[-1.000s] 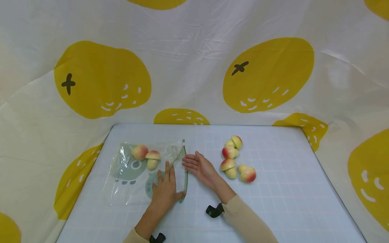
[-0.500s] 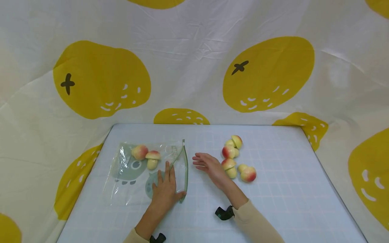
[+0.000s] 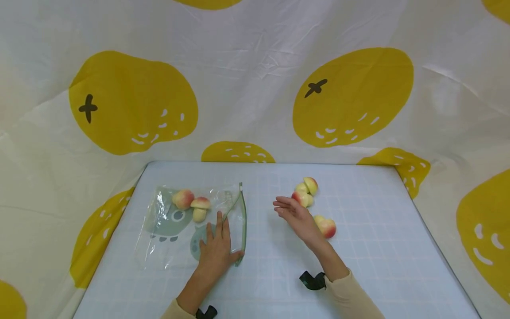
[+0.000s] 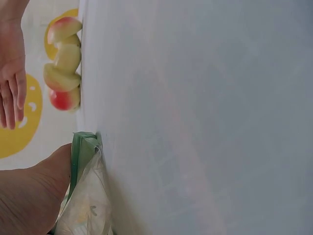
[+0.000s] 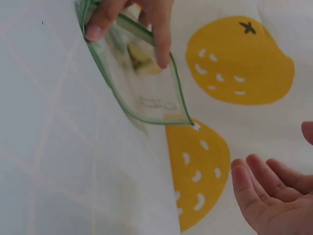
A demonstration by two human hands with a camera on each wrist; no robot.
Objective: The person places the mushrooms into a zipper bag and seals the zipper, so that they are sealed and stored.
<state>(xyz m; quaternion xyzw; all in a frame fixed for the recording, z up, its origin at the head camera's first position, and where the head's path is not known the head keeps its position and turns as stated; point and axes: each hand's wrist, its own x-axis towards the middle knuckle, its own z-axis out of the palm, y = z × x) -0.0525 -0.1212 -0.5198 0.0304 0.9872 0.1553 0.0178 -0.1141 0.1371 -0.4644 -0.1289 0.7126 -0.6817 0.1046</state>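
On the desk [image 3: 398, 266], a clear bag [image 3: 177, 232], its lettering [image 5: 159, 103] too blurred to be read, is touched by the spread-fingered left hand [image 3: 217, 250], while mushrooms [image 3: 327, 227] are partly hidden by the empty, loosely extended right hand [image 3: 301, 222].

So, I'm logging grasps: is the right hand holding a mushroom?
No: the right wrist view shows the right hand with nothing in it.

1 high head view, forward-down; 2 close, low wrist views, bag [image 5: 142, 90] in both
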